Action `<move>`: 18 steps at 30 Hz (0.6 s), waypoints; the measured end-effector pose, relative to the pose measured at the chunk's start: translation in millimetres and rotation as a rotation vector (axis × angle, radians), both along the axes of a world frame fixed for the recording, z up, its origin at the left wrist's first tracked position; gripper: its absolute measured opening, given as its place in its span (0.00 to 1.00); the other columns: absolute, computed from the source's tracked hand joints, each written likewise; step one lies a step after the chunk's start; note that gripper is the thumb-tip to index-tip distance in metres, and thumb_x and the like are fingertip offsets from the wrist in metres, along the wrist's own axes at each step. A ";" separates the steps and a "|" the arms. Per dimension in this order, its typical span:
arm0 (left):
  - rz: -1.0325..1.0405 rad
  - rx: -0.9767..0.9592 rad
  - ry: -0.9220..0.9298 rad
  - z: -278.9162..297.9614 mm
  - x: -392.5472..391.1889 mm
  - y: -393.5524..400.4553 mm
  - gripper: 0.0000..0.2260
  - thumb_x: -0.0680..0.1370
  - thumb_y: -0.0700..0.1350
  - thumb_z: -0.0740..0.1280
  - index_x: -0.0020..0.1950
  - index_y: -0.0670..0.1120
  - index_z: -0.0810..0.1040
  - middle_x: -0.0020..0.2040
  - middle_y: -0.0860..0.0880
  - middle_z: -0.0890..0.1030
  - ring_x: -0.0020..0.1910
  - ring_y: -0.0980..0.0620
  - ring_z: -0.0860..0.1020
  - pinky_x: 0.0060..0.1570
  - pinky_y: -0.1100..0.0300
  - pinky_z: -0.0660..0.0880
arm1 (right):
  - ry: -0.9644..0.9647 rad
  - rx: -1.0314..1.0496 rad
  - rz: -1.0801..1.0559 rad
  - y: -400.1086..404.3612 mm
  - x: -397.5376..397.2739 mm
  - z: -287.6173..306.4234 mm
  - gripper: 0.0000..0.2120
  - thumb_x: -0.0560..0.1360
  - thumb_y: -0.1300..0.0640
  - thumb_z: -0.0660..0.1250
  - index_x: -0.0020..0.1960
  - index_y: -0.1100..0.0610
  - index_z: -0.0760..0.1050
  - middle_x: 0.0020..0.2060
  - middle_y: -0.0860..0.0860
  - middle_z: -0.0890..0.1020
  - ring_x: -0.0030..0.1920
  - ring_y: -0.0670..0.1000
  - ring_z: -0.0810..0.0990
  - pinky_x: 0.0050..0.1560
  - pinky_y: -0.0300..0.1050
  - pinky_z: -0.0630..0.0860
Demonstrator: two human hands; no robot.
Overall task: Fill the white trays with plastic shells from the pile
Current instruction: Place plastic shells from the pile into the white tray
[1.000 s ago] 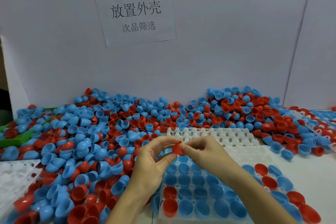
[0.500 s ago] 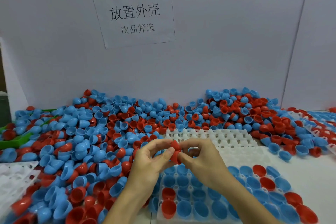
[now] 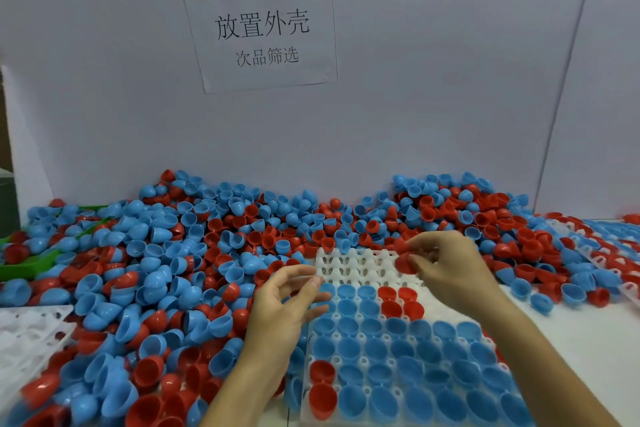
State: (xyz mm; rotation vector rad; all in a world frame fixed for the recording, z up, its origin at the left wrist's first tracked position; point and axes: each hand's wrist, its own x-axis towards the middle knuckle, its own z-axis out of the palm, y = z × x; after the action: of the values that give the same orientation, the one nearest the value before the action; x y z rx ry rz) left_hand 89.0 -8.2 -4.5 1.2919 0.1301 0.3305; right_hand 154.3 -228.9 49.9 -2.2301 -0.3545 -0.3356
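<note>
Progress check, head view.

Centre white moulded plastic tray: near rows (6 o'clock side) are populated, mostly blue hemispherical plastic shells seated open side up. A few red hemispherical plastic shells sit in a small cluster toward 1 o'clock of the filled area, and two more at its 7 o'clock corner. The far rows, toward 12 o'clock, show bare white pockets. Judgement: roughly two thirds of this tray is done, a few rows left.

Right hand: fingers curled, pinching red shells at the fingertips, looks like two, one above the other. It hovers over the bare rows at the tray's 1 o'clock corner. Shells not yet seated.

Left hand: loosely open, fingers relaxed and slightly curved, holding nothing. It sits at the tray's 9 o'clock edge, beside the pile.

Loose pile of mixed blue and red shells: large, spread from 8 o'clock round to 2 o'clock behind the tray. Supply is no constraint.

Second white tray at 8 o'clock: the visible pockets look unfilled, partly out of frame. More tray edges with shells at 3 o'clock, fill state too small to tell.

Green plastic bin at 9 o'clock, half buried. Paper sign with Chinese characters on the grey backboard at 12 o'clock.
</note>
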 end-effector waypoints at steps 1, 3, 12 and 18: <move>0.017 -0.005 0.005 -0.3 0.7 0.8 0.04 0.78 0.38 0.71 0.51 0.43 0.83 0.49 0.42 0.85 0.45 0.44 0.86 0.40 0.59 0.81 | 0.019 -0.092 -0.022 -9.2 4.8 3.1 0.07 0.76 0.63 0.70 0.47 0.53 0.84 0.35 0.37 0.80 0.37 0.36 0.81 0.31 0.28 0.74; 0.036 -0.007 0.013 -0.4 1.3 1.9 0.03 0.78 0.38 0.71 0.50 0.44 0.83 0.48 0.42 0.85 0.45 0.44 0.86 0.39 0.59 0.81 | 0.067 -0.272 -0.054 -22.1 12.2 5.9 0.05 0.77 0.62 0.70 0.47 0.54 0.85 0.35 0.40 0.81 0.36 0.42 0.81 0.31 0.32 0.75; 0.051 0.016 0.043 2.9 -1.4 1.9 0.05 0.80 0.37 0.68 0.51 0.43 0.83 0.47 0.42 0.85 0.44 0.44 0.86 0.40 0.58 0.81 | 0.298 -0.735 -0.094 -21.2 19.8 -21.5 0.06 0.72 0.65 0.68 0.46 0.57 0.82 0.40 0.52 0.82 0.40 0.51 0.82 0.40 0.46 0.83; 0.049 0.059 0.049 4.0 -2.5 1.0 0.07 0.81 0.35 0.65 0.51 0.42 0.83 0.46 0.42 0.85 0.42 0.47 0.85 0.38 0.58 0.81 | 0.263 -0.873 -0.100 -18.4 16.4 -27.0 0.08 0.72 0.64 0.67 0.41 0.52 0.71 0.41 0.49 0.75 0.38 0.49 0.76 0.33 0.40 0.72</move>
State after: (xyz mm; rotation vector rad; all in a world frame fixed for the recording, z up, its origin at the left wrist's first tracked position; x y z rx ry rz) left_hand 86.5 -7.2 -0.6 1.3574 0.1944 0.3469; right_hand 170.7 -247.2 22.9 -3.1074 -0.2719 0.1007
